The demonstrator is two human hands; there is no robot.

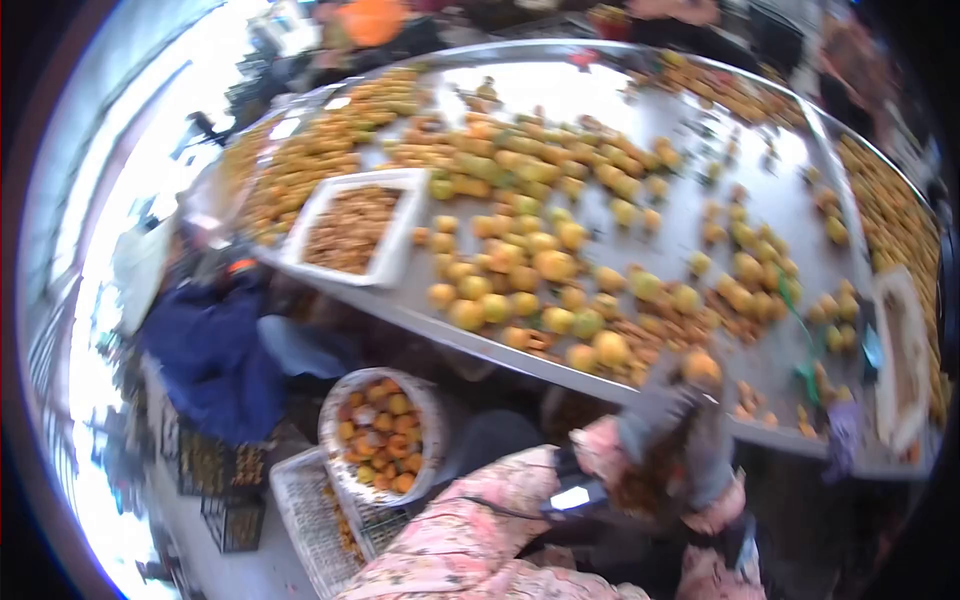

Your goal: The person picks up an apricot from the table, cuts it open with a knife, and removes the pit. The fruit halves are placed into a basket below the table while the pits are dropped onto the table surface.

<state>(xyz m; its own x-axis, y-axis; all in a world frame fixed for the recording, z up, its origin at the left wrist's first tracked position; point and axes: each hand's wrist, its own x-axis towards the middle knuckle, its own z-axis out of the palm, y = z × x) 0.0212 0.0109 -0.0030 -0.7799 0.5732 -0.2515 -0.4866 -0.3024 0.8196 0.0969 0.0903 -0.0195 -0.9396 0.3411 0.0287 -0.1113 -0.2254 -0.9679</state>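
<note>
Both my hands wear grey gloves and come together at the table's front edge, blurred by motion. My left hand (645, 415) reaches in from the lower left, its fingers closed towards a round orange fruit (702, 370) at the fingertips. My right hand (708, 460) is raised close beside it, just below the same fruit; its finger positions are smeared. Dark reddish-brown material (645, 480) shows between the hands, and I cannot tell what it is. Brownish-orange peelings (655, 335) and loose yellow-orange fruit (610, 348) lie on the metal table (470, 345) just beyond.
A white tub (412, 230) of brownish pieces stands on the table at left; a long pale tray (900, 360) sits at right. Below the edge are a white bucket (433, 440) of orange fruit and a white crate (300, 510). A person in blue (215, 355) is at left.
</note>
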